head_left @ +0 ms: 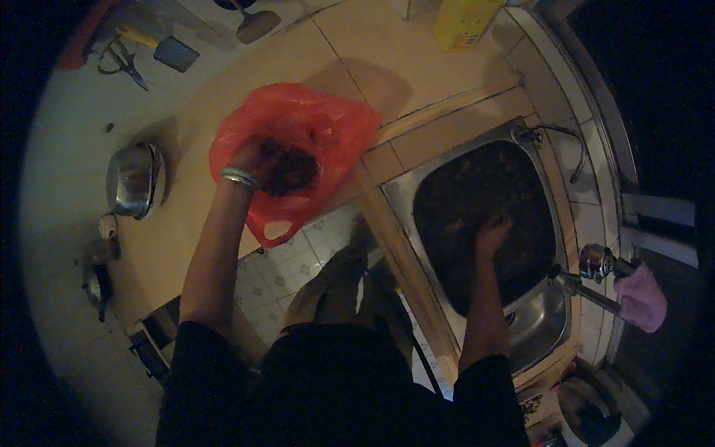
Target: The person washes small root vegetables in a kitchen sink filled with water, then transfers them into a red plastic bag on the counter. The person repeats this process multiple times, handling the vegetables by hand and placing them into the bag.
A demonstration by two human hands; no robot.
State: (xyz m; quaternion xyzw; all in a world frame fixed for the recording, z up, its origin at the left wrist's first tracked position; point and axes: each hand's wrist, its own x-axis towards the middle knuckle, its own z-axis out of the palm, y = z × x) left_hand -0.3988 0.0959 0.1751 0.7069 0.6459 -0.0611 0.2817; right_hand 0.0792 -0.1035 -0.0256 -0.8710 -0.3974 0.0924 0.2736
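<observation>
A red plastic bag lies spread on the counter to the left of the sink, its handle loop hanging over the counter's near edge. My left hand, with a bracelet at the wrist, reaches into the bag's mouth beside a dark clump. Shadow hides those fingers, and the clump's kind does not show. On the right, my right hand is low in a dark-filled basin within the steel sink. Its fingers look slightly apart, with nothing visible in them. The basin's contents are too dark to name.
A steel bowl leans by the left wall. Scissors and spatulas lie toward the back left. A yellow container stands at the back. Along the sink's right are a faucet and a pink cloth.
</observation>
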